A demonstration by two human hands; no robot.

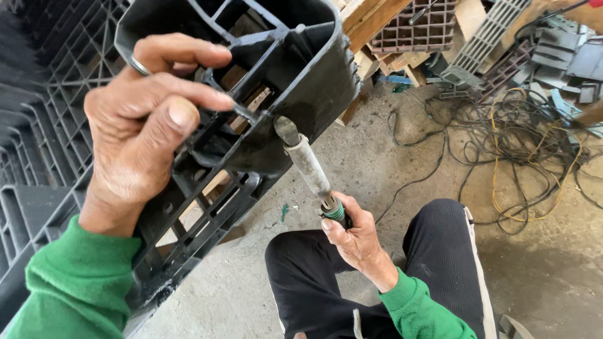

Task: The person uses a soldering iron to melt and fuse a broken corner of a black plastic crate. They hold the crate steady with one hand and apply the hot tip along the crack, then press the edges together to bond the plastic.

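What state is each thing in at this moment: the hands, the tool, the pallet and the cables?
Left hand: pinching a thin black strip at the pallet.
Right hand: closed on the tool handle.
Tool: tilted up, tip touching the pallet corner.
Black plastic pallet: tipped up on edge.
Cables: tangled loose on the floor.

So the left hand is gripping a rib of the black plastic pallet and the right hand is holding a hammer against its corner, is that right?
Not quite. In the head view the left hand does grip a rib of the black plastic pallet, but the right hand holds no hammer: it is a rod-like tool with a flat dark tip set against the pallet's corner.
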